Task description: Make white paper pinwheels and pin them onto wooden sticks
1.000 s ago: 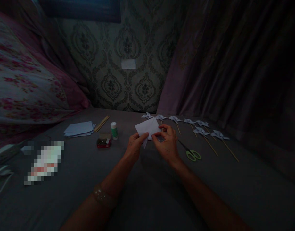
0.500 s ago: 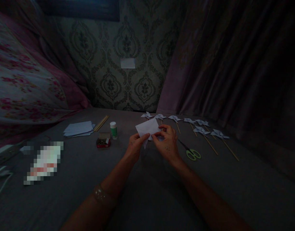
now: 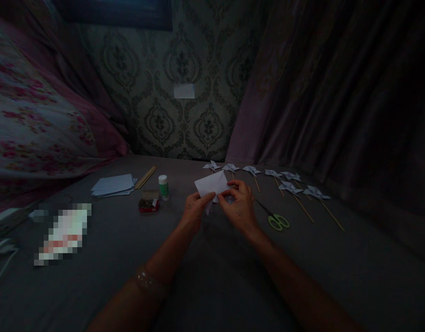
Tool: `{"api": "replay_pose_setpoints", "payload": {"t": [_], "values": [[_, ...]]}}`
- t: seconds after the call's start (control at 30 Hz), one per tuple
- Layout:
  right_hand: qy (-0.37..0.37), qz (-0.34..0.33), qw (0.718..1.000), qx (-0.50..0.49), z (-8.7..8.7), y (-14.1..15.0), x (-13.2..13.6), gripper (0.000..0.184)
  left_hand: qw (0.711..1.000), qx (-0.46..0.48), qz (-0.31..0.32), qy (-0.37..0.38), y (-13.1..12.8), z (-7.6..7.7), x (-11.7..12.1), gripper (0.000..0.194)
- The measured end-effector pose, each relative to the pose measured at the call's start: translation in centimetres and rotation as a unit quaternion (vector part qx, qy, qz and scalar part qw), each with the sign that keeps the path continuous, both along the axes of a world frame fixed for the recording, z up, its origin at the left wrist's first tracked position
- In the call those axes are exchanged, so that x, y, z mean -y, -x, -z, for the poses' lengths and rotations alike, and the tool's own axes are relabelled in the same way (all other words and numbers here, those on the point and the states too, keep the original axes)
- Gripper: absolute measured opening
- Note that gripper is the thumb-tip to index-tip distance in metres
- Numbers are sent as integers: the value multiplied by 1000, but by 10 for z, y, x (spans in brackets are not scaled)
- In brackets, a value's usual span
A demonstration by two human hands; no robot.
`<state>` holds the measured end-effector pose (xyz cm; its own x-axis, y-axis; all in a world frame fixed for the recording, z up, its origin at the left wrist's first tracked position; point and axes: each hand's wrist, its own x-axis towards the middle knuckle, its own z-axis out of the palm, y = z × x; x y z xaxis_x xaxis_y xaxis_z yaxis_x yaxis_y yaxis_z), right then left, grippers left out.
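Observation:
A white sheet of paper, cut and partly folded, is held up in front of me between both hands. My left hand pinches its lower left part with the thumb on top. At the right side, my right hand grips the paper with thumb and fingers close together. One pointed flap hangs below the thumbs; the fingers behind the sheet are hidden. Scissors with green handles lie just right of my right hand. Beyond it, several white paper pinwheels on wooden sticks are laid out.
Left of my hands stand a glue bottle and an open small red box of metal bits. Farther left are thin wooden sticks and a stack of white paper. A power strip sits at the far left edge.
The paper has shifted very slightly, and its hanging flap has moved a little. Both hands keep their hold in nearly the same place.

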<state>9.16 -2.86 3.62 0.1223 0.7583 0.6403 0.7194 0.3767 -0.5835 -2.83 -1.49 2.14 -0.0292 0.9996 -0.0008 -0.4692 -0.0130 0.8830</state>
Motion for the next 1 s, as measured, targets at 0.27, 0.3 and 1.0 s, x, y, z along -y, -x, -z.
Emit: {"api": "replay_pose_setpoints", "payload": {"t": [0.27,0.3,1.0], "values": [[-49,-40,996,-60,-14,-21,-8,13,998,43,-24,46,4,-1,-4,24],[-55,-55,994,-74,-17,-28,-11,14,997,48,-27,54,4,-2,-4,23],[291,-247,848,-368,-13,-22,-10,28,999,-43,-7,-6,-2,-12,8,20]]}}
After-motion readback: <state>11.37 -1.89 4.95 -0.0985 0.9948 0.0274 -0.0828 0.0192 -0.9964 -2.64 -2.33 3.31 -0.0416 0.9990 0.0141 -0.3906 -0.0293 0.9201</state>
